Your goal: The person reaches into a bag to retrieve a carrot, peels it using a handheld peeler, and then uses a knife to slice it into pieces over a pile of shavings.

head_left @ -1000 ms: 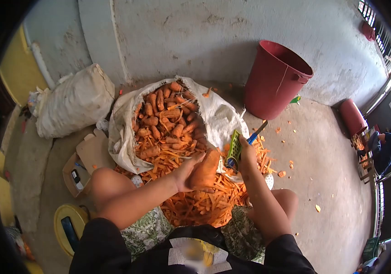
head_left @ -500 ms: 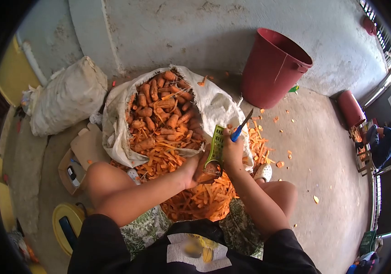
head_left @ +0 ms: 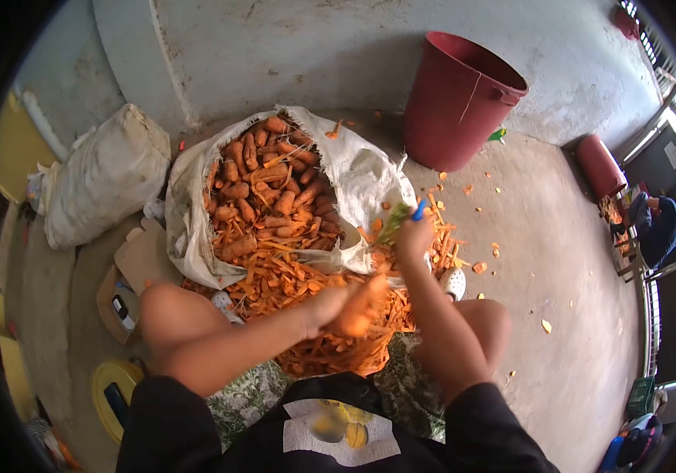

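Note:
My left hand (head_left: 328,306) is closed around a carrot (head_left: 363,306), which is blurred by motion and partly peeled to bright orange. In my right hand (head_left: 414,238) is a green slotted peeler (head_left: 390,224), also smeared, held just above and to the right of the carrot and apart from it. The blue handle of a knife (head_left: 419,210) sticks up from the same hand; its blade cannot be made out. Under both hands lies a heap of carrot peelings (head_left: 338,355). Beyond them, an open white sack (head_left: 188,213) holds many unpeeled carrots (head_left: 275,169).
A tall red bin (head_left: 452,110) stands by the wall. At the left are a full white sack (head_left: 109,177), a cardboard box (head_left: 139,256) and a yellow lid (head_left: 107,374) with a phone (head_left: 116,400). Another person (head_left: 661,232) sits far right, near a tipped red bin (head_left: 600,167).
The peeler has moved up and away from the carrot, and its face has turned. More bright orange shows on the carrot. The whole view has shifted slightly.

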A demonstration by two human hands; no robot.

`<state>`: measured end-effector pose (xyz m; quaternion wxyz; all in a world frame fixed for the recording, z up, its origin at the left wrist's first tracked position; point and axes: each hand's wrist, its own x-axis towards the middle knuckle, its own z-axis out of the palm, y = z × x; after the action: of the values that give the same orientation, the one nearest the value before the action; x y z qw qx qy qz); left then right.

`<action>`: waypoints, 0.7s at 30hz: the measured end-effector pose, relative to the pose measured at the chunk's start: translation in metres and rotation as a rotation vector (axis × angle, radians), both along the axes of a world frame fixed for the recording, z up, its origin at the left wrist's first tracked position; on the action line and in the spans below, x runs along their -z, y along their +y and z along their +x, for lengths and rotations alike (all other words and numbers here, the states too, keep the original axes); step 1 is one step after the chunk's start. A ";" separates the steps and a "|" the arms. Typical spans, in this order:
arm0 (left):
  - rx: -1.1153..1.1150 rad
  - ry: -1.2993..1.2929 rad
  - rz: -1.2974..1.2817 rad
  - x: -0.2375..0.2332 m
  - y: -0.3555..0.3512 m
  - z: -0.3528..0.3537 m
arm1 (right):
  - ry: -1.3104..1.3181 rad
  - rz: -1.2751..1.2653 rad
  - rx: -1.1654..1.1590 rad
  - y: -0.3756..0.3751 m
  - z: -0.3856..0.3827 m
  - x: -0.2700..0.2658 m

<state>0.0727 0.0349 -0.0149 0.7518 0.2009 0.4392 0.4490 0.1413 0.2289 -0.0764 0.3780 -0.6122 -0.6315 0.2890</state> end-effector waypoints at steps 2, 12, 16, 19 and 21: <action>0.010 -0.120 -0.113 0.001 -0.006 0.008 | -0.058 0.046 0.090 0.022 0.014 0.004; -0.365 -0.296 -0.200 0.015 0.003 -0.030 | 0.531 -0.416 -0.368 -0.059 -0.010 -0.065; -0.386 -0.337 -0.216 0.005 0.005 -0.027 | 0.339 -0.158 -0.438 -0.086 -0.014 -0.060; -0.368 -0.244 -0.250 0.006 0.004 -0.023 | 0.197 -0.072 -0.399 -0.088 -0.014 -0.058; -0.251 -0.184 -0.134 0.024 0.004 -0.027 | 0.120 -0.040 -0.372 -0.079 -0.012 -0.051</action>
<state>0.0461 0.0386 -0.0386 0.7386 0.0521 0.4192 0.5254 0.1289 0.1501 -0.0259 0.3428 -0.4739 -0.7043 0.4023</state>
